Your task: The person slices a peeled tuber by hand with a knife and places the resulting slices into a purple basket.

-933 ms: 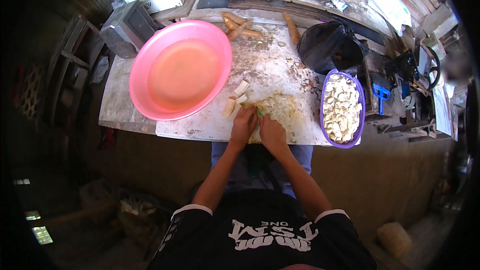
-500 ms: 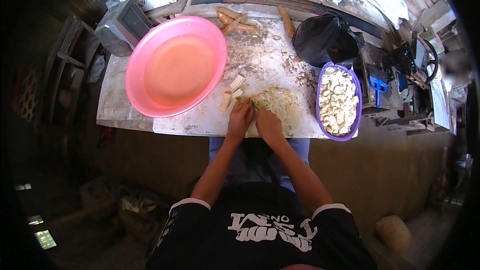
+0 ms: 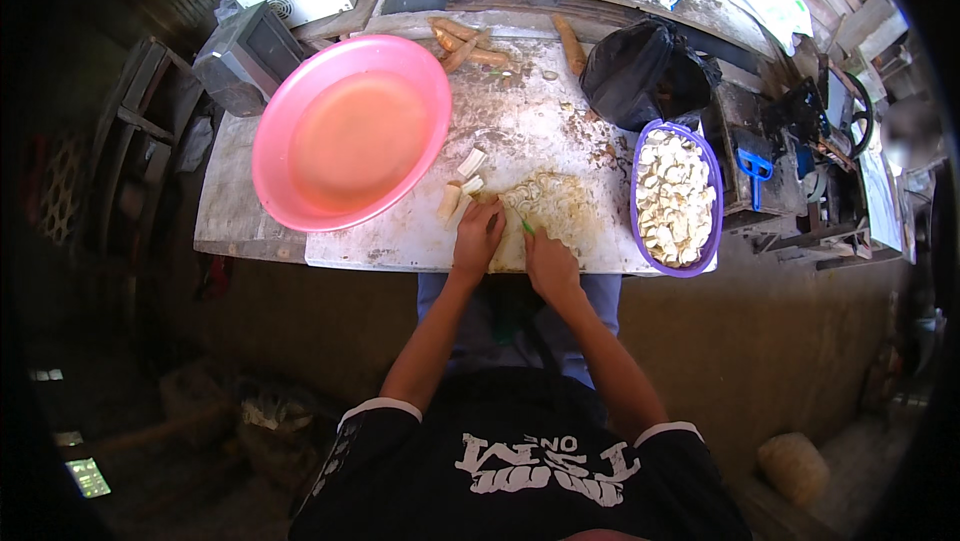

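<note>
My left hand (image 3: 479,228) is closed with fingers bent over a pale peeled root piece, mostly hidden under it, on the white board. Close by on the right, my right hand (image 3: 551,263) grips a small knife (image 3: 527,227), of which a green part shows. Pale thin slices (image 3: 545,196) are scattered just beyond both hands. Several peeled root chunks (image 3: 449,202) lie to the left of my left hand. A purple basket (image 3: 637,211) filled with pale slices (image 3: 676,196) stands at the board's right end.
A large pink basin (image 3: 265,181) of cloudy liquid stands at the left. Unpeeled brown roots (image 3: 487,57) lie at the back, near a black plastic bag (image 3: 630,71). Behind the basin is a grey boxy device (image 3: 240,56). A blue-handled tool (image 3: 755,176) hangs at the right.
My right hand has moved a little right and nearer to me with the knife, away from my left hand. My left hand stays almost in place.
</note>
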Demonstrator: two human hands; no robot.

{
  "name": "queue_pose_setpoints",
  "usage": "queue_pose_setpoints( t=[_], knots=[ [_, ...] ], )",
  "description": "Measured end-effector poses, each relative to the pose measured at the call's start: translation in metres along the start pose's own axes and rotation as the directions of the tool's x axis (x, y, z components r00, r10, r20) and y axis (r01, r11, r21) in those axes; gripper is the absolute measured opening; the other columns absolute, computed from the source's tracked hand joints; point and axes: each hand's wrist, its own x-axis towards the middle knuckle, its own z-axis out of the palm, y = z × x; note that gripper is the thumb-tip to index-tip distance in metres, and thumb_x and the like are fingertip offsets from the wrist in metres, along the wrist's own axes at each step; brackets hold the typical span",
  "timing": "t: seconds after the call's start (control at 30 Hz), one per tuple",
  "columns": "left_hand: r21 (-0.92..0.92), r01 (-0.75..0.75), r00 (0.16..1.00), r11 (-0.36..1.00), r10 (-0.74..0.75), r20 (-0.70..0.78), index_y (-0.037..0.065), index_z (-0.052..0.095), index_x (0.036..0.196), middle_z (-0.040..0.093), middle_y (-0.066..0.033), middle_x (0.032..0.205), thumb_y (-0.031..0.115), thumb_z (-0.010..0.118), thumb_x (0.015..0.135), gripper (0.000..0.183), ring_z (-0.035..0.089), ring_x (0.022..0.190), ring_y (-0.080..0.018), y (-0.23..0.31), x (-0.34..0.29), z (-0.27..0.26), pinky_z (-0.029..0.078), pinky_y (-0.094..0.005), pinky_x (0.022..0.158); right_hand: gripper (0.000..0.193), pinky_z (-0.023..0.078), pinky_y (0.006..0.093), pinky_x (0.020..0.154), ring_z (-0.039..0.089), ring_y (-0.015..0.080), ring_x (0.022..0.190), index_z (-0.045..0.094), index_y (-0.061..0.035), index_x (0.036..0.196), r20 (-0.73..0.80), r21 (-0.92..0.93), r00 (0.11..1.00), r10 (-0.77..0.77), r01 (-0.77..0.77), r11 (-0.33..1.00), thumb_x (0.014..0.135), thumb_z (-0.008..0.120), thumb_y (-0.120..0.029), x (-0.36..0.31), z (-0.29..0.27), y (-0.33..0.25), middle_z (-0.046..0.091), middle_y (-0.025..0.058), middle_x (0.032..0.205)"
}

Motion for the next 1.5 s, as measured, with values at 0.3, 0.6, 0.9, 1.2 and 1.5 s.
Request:
queue_pose_setpoints(
  t=[0.3, 0.6, 0.9, 1.2, 1.5],
  knots=[
    [-0.050, 0.086, 0.995, 0.995, -0.084, 0.054, -0.001, 0.058, 0.087, 0.059, -0.0161, 0.082, -0.002, 0.060, 0.071, 0.016, 0.053, 0.074, -0.0310, 0.004, 0.000, -0.002, 0.045, -0.0375, 0.065, 0.030, 0.049, 0.0463, 0.062, 0.061, 0.0371, 0.070, 0.047, -0.0025, 0.088, -0.106, 0.082, 0.993, -0.049, 0.058, 0.995, 0.091, 0.035, -0.030, 0.015, 0.008, -0.019, 0.060, 0.0210, 0.073],
    [-0.090, 0.066, 0.997, 0.994, -0.063, 0.035, -0.002, 0.058, 0.089, 0.060, -0.0164, 0.085, -0.002, 0.061, 0.070, 0.018, 0.054, 0.079, -0.0318, 0.010, -0.009, 0.001, 0.045, -0.0369, 0.069, 0.032, 0.046, 0.0504, 0.063, 0.058, 0.0423, 0.069, 0.047, -0.0009, 0.087, -0.101, 0.160, 0.995, -0.009, 0.026, 0.987, 0.091, 0.033, -0.030, 0.008, 0.012, -0.016, 0.058, 0.0249, 0.072],
    [-0.047, 0.055, 0.997, 0.997, -0.053, 0.051, -0.002, 0.058, 0.089, 0.060, -0.0167, 0.089, -0.001, 0.060, 0.071, 0.018, 0.055, 0.078, -0.0318, 0.016, -0.012, 0.000, 0.046, -0.0366, 0.069, 0.030, 0.049, 0.0452, 0.061, 0.061, 0.0368, 0.069, 0.046, -0.0029, 0.087, -0.071, 0.073, 0.997, 0.011, -0.006, 0.997, 0.091, 0.034, -0.030, 0.002, 0.006, -0.018, 0.060, 0.0201, 0.073],
    [-0.149, 0.154, 0.988, 0.977, -0.150, 0.042, -0.001, 0.060, 0.090, 0.057, -0.0154, 0.075, -0.001, 0.062, 0.071, 0.019, 0.057, 0.068, -0.0271, 0.008, -0.013, 0.001, 0.047, -0.0328, 0.061, 0.029, 0.049, 0.0439, 0.065, 0.062, 0.0346, 0.075, 0.048, -0.0030, 0.088, -0.074, 0.067, 0.997, -0.012, 0.017, 0.998, 0.091, 0.036, -0.029, 0.015, 0.017, -0.014, 0.061, 0.0183, 0.077],
    [-0.147, 0.021, 1.000, 0.989, -0.022, -0.007, -0.001, 0.060, 0.090, 0.057, -0.0126, 0.071, -0.002, 0.064, 0.071, 0.020, 0.056, 0.062, -0.0220, -0.004, -0.004, 0.003, 0.046, -0.0307, 0.057, 0.029, 0.049, 0.0430, 0.069, 0.061, 0.0343, 0.081, 0.050, -0.0034, 0.090, -0.010, 0.065, 1.000, 0.009, -0.008, 0.998, 0.091, 0.037, -0.030, 0.021, 0.011, -0.016, 0.061, 0.0184, 0.084]
  ],
)
